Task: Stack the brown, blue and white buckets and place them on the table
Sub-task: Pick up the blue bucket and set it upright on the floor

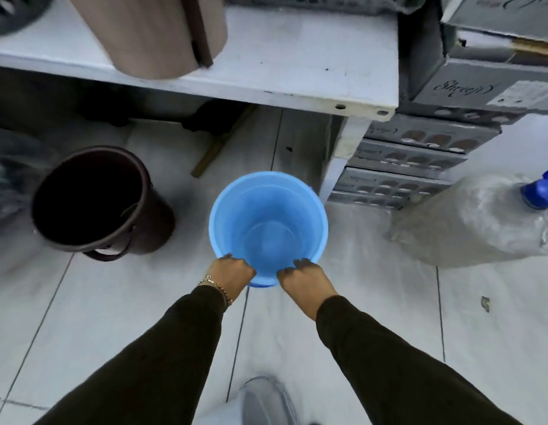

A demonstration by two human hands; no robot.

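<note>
We hold the blue bucket above the floor, left hand and right hand both with a closed grip on its near rim. The brown bucket stands on the floor to the left, well apart, below the table.

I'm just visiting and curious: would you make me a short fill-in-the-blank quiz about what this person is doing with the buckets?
1. Both the left hand and the right hand grip the near rim of the round ____ plastic bucket.
2. The dark brown plastic bucket stands on the tiled ____.
3. A chain bracelet is worn on the ____ wrist.
4. Inside, the bucket held by both hands is ____.

Missing words: blue; floor; left; empty
</note>
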